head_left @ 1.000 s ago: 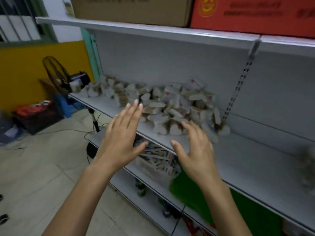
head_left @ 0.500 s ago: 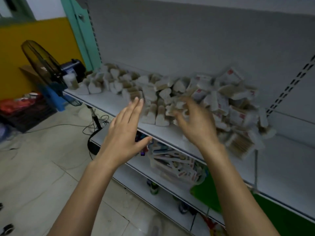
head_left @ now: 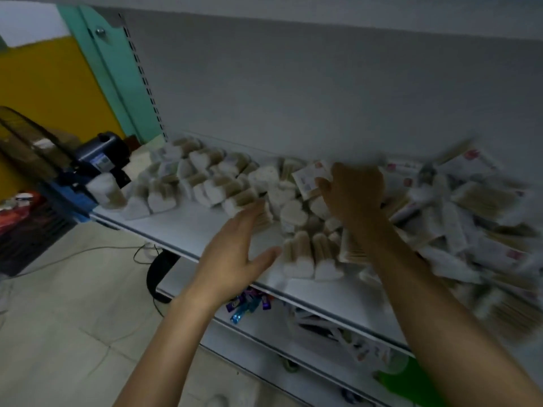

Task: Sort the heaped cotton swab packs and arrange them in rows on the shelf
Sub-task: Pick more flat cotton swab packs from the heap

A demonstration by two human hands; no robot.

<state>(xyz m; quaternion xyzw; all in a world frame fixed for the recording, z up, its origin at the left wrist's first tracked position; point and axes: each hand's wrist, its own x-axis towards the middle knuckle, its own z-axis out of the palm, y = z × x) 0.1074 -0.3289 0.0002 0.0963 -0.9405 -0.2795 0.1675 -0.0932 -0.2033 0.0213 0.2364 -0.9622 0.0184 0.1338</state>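
A heap of cotton swab packs covers the grey shelf. Heart-shaped packs lie to the left and middle, with two upright ones near the front edge. Flat rectangular packs are piled to the right, blurred. My right hand reaches into the middle of the heap, its fingers curled around a rectangular pack with a red label. My left hand hovers open over the shelf's front edge, palm toward the upright heart packs, holding nothing.
A black fan with its motor stands at the shelf's left end. The lower shelf carries small wrapped items and white packs. A cable trails across the tiled floor. A shelf board runs overhead.
The view moved closer and down toward the shelf. My right hand went deeper into the heap and closed on a rectangular pack. My left hand advanced to the shelf's front edge.
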